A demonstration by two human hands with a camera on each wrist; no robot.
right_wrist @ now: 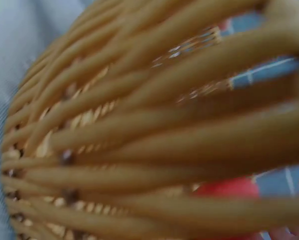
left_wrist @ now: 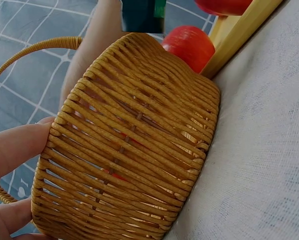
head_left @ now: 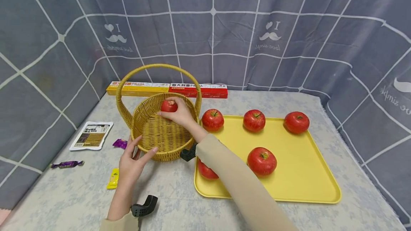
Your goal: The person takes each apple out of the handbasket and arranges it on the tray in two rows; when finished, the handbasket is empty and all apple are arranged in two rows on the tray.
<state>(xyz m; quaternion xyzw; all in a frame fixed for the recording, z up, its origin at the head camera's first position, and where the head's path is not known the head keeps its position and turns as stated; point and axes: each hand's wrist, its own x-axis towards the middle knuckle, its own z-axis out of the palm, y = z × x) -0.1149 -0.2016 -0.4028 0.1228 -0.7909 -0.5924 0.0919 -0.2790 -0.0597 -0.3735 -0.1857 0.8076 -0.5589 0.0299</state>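
A woven yellow basket with a tall arched handle stands left of the tray. Inside it, toward the back, my right hand grips a red apple between thumb and fingers. My left hand holds the basket's near-left rim, its thumb and fingers hooked over the edge. In the left wrist view the basket's side fills the middle, with the left fingers at its rim. Through the blurred slats in the right wrist view, the red apple shows in part.
On a yellow tray to the right sit several red apples, one partly behind the right sleeve. Pasta boxes lie behind the basket. At left are a flat packet, purple candies and a yellow wrapper.
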